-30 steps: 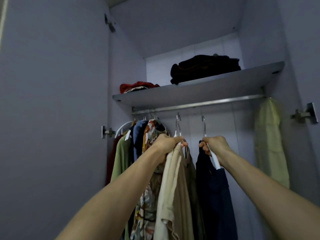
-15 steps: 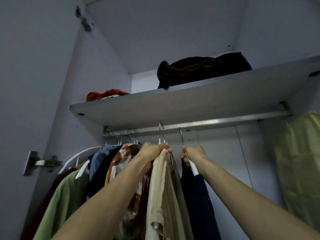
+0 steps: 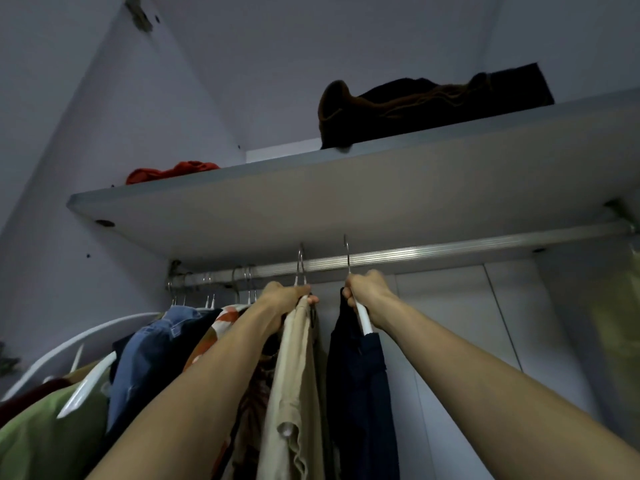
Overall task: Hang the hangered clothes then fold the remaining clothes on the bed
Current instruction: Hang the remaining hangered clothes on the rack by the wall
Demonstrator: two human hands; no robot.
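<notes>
I am looking up into a wardrobe at its metal rail (image 3: 450, 252). My left hand (image 3: 284, 299) grips the top of a hanger carrying a beige garment (image 3: 294, 375); its metal hook (image 3: 300, 263) reaches up to the rail. My right hand (image 3: 367, 294) grips the white hanger (image 3: 363, 318) of a navy garment (image 3: 356, 393); that hook (image 3: 346, 252) rises in front of the rail. Whether either hook sits over the rail I cannot tell.
Several garments hang at the rail's left end: a patterned one (image 3: 221, 323), a blue denim one (image 3: 156, 351), a green one (image 3: 41, 434). The shelf (image 3: 346, 202) above holds a dark pile (image 3: 433, 105) and a red cloth (image 3: 173, 171). A pale yellow-green garment (image 3: 616, 341) hangs far right.
Both hands have risen with their hangers toward the rail, and the hooks now reach rail height. The view has tilted upward and moved closer under the shelf.
</notes>
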